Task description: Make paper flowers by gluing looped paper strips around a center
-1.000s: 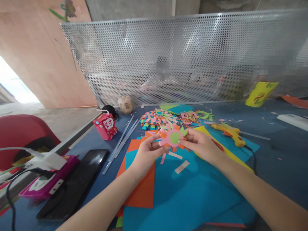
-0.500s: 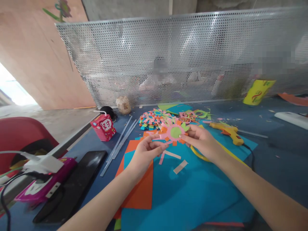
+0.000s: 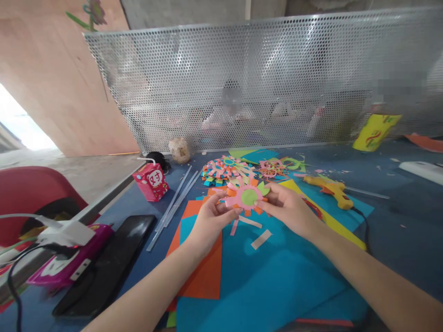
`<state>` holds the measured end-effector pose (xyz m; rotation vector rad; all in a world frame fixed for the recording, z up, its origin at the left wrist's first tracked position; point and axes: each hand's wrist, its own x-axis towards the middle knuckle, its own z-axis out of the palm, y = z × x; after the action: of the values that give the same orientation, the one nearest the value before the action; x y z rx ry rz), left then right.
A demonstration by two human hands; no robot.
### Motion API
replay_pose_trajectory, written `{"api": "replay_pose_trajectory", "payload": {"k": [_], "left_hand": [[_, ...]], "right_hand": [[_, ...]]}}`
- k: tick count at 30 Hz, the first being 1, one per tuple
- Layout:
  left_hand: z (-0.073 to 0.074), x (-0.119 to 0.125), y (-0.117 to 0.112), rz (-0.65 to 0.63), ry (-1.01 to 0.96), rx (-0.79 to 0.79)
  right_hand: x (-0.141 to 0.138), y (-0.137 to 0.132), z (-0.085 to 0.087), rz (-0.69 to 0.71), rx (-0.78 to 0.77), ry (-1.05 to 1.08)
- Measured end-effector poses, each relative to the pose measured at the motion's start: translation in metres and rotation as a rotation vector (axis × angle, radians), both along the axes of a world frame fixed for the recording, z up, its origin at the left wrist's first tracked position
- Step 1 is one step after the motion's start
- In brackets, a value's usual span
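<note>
A paper flower (image 3: pixel 249 198) with a green round centre, a pink ring and pink and orange petals is held between both my hands, above the blue sheets. My left hand (image 3: pixel 215 214) pinches a pink petal at its left edge between thumb and fingers. My right hand (image 3: pixel 285 205) grips the right side, its thumb on the face near the green centre and its fingers behind. Green leaf-shaped petals (image 3: pixel 263 188) stick out by the right fingertips. Below lie loose pale pink paper strips (image 3: pixel 261 239).
Behind the flower are a pile of fringed paper flowers (image 3: pixel 221 168) and paper scraps (image 3: pixel 272 168). A yellow glue gun (image 3: pixel 334 191) lies right, with a red loop (image 3: pixel 313 207) near my right wrist. Left are clear glue sticks (image 3: pixel 178 198), a juice box (image 3: pixel 151 182), a phone (image 3: pixel 107 267) and a power strip (image 3: pixel 69 263).
The flower has tipped a little and come slightly lower and left, still in both hands. Under my right hand the yellow loop is out of sight, and a red loop shows near the wrist.
</note>
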<state>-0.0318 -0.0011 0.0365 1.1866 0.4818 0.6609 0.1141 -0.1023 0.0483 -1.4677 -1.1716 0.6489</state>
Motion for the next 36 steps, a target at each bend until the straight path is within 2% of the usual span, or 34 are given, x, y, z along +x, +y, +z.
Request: {"api": "replay_pose_trajectory", "payload": {"k": [5, 10, 17, 21, 23, 25, 27, 29, 31, 33, 36], "left_hand": [[-0.001, 0.001, 0.0, -0.077, 0.0, 0.076], [-0.003, 0.0, -0.001, -0.12, 0.042, 0.12], [0.002, -0.003, 0.001, 0.0, 0.046, 0.132], [0.004, -0.007, 0.006, 0.045, -0.084, 0.122], [0.005, -0.01, 0.006, -0.059, -0.171, 0.107], [0.006, -0.013, 0.003, -0.257, -0.205, 0.097], [0.007, -0.016, -0.001, -0.541, -0.142, 0.05], [0.01, -0.019, -0.005, -0.874, 0.008, -0.046], [0.012, -0.022, -0.008, -1.143, 0.185, -0.123], [0.016, -0.025, -0.008, -1.272, 0.308, -0.126], [0.021, -0.026, -0.006, -1.29, 0.286, -0.046]], "right_hand": [[-0.001, 0.001, 0.0, 0.021, 0.008, 0.008], [0.005, 0.003, -0.003, -0.029, 0.039, 0.028], [0.013, 0.003, -0.003, -0.119, 0.031, 0.079], [0.016, 0.005, -0.002, -0.209, 0.03, 0.088], [0.019, 0.006, -0.003, -0.237, 0.04, 0.099], [0.021, 0.007, -0.005, -0.243, 0.057, 0.102], [0.023, 0.008, -0.006, -0.231, 0.074, 0.096], [0.024, 0.009, -0.007, -0.213, 0.09, 0.084], [0.023, 0.008, -0.006, -0.205, 0.094, 0.071], [0.02, 0.008, -0.005, -0.193, 0.093, 0.068], [0.017, 0.007, -0.002, -0.164, 0.093, 0.082]]}}
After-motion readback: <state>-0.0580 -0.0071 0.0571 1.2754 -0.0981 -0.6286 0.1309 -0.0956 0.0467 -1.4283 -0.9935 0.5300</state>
